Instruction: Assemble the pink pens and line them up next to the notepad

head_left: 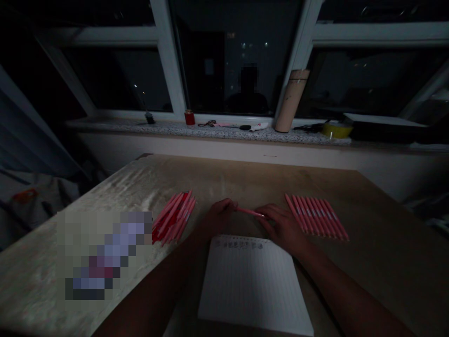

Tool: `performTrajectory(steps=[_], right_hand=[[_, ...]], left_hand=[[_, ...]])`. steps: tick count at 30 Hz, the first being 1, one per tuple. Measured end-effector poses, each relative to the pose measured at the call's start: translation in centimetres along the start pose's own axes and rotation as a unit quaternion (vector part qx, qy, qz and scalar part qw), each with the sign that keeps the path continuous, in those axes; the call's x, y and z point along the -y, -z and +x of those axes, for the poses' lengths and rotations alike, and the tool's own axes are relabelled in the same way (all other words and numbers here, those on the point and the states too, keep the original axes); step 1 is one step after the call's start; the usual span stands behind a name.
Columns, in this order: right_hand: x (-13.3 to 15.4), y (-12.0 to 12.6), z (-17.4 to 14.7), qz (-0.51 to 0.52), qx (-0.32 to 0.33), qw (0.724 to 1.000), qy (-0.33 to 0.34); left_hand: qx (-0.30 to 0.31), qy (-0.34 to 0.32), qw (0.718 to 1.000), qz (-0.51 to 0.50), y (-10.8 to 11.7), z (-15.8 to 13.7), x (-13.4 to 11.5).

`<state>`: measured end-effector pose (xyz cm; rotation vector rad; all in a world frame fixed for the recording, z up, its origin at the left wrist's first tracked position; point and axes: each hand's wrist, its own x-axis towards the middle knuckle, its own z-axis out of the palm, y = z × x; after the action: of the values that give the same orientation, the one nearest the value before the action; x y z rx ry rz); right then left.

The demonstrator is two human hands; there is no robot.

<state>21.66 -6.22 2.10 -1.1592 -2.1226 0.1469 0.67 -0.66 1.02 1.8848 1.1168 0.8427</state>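
Note:
A slim pink pen (249, 212) is held level between my two hands above the table. My left hand (221, 211) is closed around its left end, and the fingers of my right hand (279, 223) are closed on its right end. Just below lies a lined notepad (250, 285) with a row of small dark marks along its top edge. Left of my hands is a loose pile of pink pens (177, 217) with something red among them. On the right, several pink pens (317, 215) lie side by side in a neat slanted row.
The table (228, 175) stands against the windowsill (168, 131). On the sill are a small red jar (189, 117), a tall beige bottle (292, 100) and a roll of yellow tape (336, 130). A pixelated patch (108, 257) covers something at the table's left.

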Motion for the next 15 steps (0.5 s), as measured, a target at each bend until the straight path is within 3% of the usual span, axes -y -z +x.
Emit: performTrajectory(steps=[6, 15], right_hand=[[0.03, -0.16, -0.09, 0.015, -0.017, 1.000, 0.004], [-0.26, -0.11, -0.12, -0.006, 0.018, 1.000, -0.010]], left_hand=[[0.006, -0.014, 0.999, 0.036, 0.02, 0.01, -0.03], [0.024, 0.002, 1.000, -0.015, 0.11, -0.05, -0.19]])
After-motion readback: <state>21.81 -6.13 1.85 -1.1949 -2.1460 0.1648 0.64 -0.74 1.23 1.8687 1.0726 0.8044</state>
